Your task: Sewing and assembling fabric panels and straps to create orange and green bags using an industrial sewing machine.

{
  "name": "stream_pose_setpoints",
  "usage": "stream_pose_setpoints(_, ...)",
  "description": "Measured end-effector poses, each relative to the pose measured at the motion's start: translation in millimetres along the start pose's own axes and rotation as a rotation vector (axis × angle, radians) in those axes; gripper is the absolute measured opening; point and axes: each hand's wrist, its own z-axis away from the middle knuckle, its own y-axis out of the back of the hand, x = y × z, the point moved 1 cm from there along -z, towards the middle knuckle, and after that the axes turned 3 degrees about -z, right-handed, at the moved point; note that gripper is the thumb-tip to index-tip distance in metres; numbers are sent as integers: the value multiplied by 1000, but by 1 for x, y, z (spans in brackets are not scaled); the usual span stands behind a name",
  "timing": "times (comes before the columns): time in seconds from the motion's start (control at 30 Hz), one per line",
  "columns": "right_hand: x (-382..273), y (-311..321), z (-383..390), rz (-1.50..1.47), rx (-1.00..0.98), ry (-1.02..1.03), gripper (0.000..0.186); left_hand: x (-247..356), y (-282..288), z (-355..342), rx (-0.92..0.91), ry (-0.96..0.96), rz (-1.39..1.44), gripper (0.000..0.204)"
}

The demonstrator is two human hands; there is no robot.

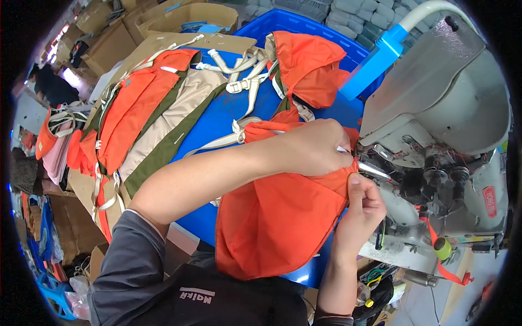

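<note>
An orange fabric piece [277, 223] with a dark-edged border hangs over the blue table edge, in front of my body. My left hand [323, 146] is closed in a fist on its upper edge, the arm reaching across the cloth. A small white-tipped item shows at that fist; I cannot make out what it is. With thumb and bent fingers, my right hand [364, 204] pinches the right border of the same cloth just below. Close to both hands, a slim shiny metal part [374, 171] points toward the grey sewing machine [418, 70].
An orange, beige and green backpack [144, 103] with white straps lies on the blue tabletop [217, 122]. Another orange bag part [307, 68] rests at the far side, by a blue crate [304, 23]. Cardboard boxes [109, 46] stand at the far left. A red strip [443, 266] hangs below the machine.
</note>
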Motion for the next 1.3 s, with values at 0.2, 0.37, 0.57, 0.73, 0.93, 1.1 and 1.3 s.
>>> stream_pose_setpoints(0.2,2,-4,0,-20,25,5,15,5,1,2,-3,33,-38,30)
stream_pose_setpoints(0.37,0,-6,-1,-24,32,-17,14,3,0,3,72,-28,-107,31)
stream_pose_setpoints(0.57,3,-6,-2,-16,51,7,14,6,-4,5,19,-23,-172,28)
stream_pose_setpoints(0.73,2,-6,-1,14,52,-6,15,7,-8,10,112,-52,-185,26)
stream_pose_setpoints(0.93,4,-8,-3,23,70,17,16,11,-10,12,168,-130,-230,26)
stream_pose_setpoints(1.1,2,-9,-3,31,76,11,16,8,-7,9,135,-104,-221,27)
stream_pose_setpoints(1.3,4,-8,-3,46,89,16,16,3,-6,2,101,-62,-168,29)
